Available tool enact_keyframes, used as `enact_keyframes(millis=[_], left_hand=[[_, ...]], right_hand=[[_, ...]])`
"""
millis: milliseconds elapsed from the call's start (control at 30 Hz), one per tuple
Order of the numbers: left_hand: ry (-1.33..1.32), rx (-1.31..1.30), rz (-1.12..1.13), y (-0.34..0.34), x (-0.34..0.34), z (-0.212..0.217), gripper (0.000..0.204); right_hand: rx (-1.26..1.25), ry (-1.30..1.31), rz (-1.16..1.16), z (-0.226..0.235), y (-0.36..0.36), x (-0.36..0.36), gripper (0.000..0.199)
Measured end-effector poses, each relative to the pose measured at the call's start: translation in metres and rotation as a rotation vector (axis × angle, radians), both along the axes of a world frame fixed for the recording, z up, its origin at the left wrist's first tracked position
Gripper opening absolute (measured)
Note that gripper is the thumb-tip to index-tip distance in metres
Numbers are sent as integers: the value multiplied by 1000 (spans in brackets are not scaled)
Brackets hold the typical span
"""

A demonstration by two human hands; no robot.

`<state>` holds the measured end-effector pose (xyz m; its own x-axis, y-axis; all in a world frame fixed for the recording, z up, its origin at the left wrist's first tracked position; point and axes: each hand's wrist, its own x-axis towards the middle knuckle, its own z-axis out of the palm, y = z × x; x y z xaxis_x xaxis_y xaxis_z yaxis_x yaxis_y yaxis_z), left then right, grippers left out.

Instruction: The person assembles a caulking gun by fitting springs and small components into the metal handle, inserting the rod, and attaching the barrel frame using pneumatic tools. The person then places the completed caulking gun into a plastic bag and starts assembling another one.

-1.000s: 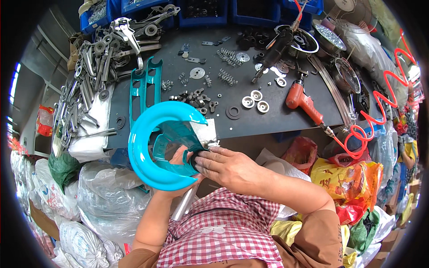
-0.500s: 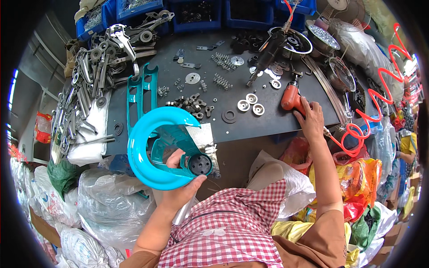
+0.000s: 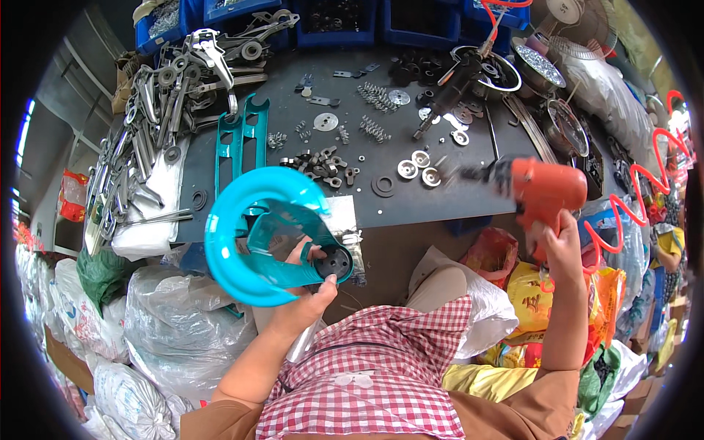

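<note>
My left hand [image 3: 302,306] grips a glossy teal C-shaped housing [image 3: 222,242] above my lap, tilted toward me. At its near right end sits a round black plug with several holes [image 3: 336,262], with my thumb beside it. A silver tube [image 3: 301,346] shows below that hand. My right hand [image 3: 556,246] is closed round the handle of a red air drill [image 3: 548,189], held in the air off the table's right front. Its bit is blurred by motion and points left, close to three small metal cups [image 3: 420,158].
On the dark table [image 3: 433,209] lie springs [image 3: 375,98], small dark metal pieces [image 3: 323,165] and a teal frame [image 3: 230,147]. Metal levers [image 3: 172,99] are heaped at the left. A black air tool [image 3: 453,92] hangs at back right. A red coiled hose [image 3: 636,192] runs along the right.
My right hand has lifted the red drill off the table, moving it right and toward me, and its bit has swung round to the left. The teal housing has shifted only slightly.
</note>
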<state>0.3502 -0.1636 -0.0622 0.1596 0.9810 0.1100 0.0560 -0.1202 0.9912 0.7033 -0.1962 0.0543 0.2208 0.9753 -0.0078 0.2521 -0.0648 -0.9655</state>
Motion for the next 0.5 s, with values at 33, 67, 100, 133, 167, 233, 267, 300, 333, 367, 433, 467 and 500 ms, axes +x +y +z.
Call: enact_keyframes(millis=[33, 67, 100, 133, 167, 233, 267, 300, 333, 367, 433, 467, 500], left_hand=[[78, 43, -37, 2, -3, 3, 66], [154, 85, -79, 4, -3, 7, 66], [157, 83, -81, 4, -3, 9, 66], [160, 74, -103, 7, -3, 11, 66], [166, 68, -125, 7, -2, 13, 66], [78, 38, -114, 5, 1, 8, 66], [-12, 10, -97, 4, 2, 5, 67], [-10, 8, -96, 4, 1, 2, 67], [53, 62, -93, 5, 1, 0, 67], [115, 116, -90, 6, 1, -2, 67], [155, 109, -110, 6, -3, -3, 67], [198, 103, -126, 7, -5, -4, 67], [198, 102, -129, 7, -7, -6, 67]], right_hand=[[-107, 75, 70, 11, -4, -14, 24], [-111, 86, 169, 22, -5, -30, 26], [-115, 100, 277, 27, -2, -47, 28], [-122, 106, 343, 29, 2, -60, 31], [-125, 115, 410, 31, 7, -67, 34], [-123, -13, 471, 35, 16, -74, 35], [-120, -145, 537, 37, 21, -77, 36], [-121, -142, 538, 38, 25, -81, 36], [-108, -275, 579, 41, 29, -83, 38], [-95, -409, 620, 43, 31, -87, 39], [-78, -408, 609, 48, 34, -96, 37], [-21, -488, 641, 52, 35, -99, 36], [36, -568, 673, 55, 38, -101, 35]])
